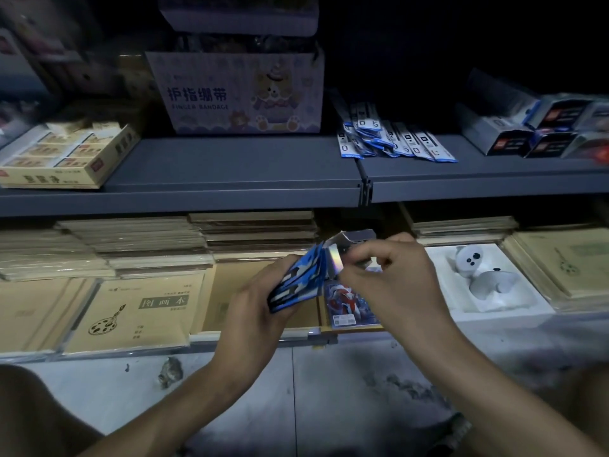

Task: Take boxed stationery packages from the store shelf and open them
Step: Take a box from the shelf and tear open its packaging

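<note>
My left hand grips a small stack of blue patterned packs, held on edge in front of the lower shelf. My right hand pinches a shiny silver flap at the top of that stack, beside an opened grey box end. Below my hands a red and blue card pack lies on the lower shelf, partly hidden by my right hand.
A dark grey upper shelf carries a purple "Finger Bandage" box, a yellow boxed tray, blue-white packets and dark boxes. Brown drawing books and a white toy fill the lower shelf. Grey floor lies below.
</note>
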The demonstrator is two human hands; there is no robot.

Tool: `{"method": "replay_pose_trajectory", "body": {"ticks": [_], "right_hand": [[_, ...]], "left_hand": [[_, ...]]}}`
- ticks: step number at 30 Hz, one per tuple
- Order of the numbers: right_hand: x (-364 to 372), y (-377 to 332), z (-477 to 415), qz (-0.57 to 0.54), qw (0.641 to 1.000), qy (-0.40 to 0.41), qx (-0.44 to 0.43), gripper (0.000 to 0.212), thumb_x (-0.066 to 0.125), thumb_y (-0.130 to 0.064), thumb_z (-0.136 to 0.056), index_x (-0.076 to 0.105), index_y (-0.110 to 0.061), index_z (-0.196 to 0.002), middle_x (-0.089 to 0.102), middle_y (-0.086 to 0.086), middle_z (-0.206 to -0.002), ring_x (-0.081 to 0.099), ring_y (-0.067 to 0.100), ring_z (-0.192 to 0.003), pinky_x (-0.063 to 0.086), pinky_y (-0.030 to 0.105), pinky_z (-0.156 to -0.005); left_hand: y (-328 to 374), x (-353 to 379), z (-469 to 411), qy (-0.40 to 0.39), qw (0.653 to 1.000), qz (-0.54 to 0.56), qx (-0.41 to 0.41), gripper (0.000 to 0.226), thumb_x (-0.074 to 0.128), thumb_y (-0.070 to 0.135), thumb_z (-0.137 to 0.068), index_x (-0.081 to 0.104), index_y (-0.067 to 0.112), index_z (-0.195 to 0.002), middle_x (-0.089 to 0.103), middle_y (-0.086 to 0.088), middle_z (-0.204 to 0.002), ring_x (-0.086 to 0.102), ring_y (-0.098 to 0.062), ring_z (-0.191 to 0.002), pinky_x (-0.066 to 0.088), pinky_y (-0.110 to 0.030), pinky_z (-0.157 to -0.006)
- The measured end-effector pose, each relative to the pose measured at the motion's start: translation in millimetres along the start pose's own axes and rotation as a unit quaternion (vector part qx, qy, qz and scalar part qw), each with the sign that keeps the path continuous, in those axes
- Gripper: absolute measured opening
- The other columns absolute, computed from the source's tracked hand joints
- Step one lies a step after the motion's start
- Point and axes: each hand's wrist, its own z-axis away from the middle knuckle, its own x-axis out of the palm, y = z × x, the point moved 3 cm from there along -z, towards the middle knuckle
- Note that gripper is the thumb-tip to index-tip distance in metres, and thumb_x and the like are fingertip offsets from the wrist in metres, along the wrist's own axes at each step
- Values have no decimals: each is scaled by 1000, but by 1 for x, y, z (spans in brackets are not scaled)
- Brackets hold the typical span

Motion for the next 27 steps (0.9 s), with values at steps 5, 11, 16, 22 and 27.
{"method": "replay_pose_trajectory", "body": {"ticks": [5, 11, 16, 22, 27], "right_hand": [[2, 3, -3, 16, 1000, -2, 25, 33, 82, -17, -79, 66, -38, -59, 51, -12, -97, 54, 0, -92, 41, 14, -69], [-1, 3, -2, 21, 999, 13, 33, 23, 80, -14, -74, 65, -23, -59, 50, -8, -102, 53, -1, -88, 38, 11, -67], [1, 8, -7, 39, 998, 19, 42, 31, 84, -18, -77, 54, -22, -75, 43, -2, -105, 50, 7, -83, 35, 13, -58], [5, 14, -10, -55, 994, 24, 87, 48, 84, -16, -78, 47, -23, -109, 50, 6, -117, 54, 12, -89, 43, 23, -64], [7, 16, -11, -135, 979, -9, 151, 69, 86, -14, -80, 45, -32, -133, 61, -2, -118, 59, 5, -96, 45, 18, -66]], "left_hand": [[1, 3, 1, -14, 1000, -5, 25, 59, 80, 3, -85, 63, 28, -136, 69, 19, -116, 67, -3, -108, 52, -14, -84], [3, 2, 1, -2, 1000, 2, 23, 61, 80, -3, -83, 64, 25, -135, 69, 15, -115, 66, -8, -108, 50, -14, -85], [8, 1, 4, -3, 1000, -9, 28, 61, 79, -1, -84, 62, 25, -136, 68, 15, -115, 66, -6, -107, 50, -12, -84], [14, 3, 5, 2, 1000, -3, 31, 60, 78, 1, -86, 61, 25, -138, 68, 15, -117, 66, -7, -111, 55, -19, -87], [17, 5, 5, -8, 1000, -5, 0, 57, 79, 13, -89, 60, 30, -140, 70, 21, -117, 66, 3, -110, 54, -13, -86]]}}
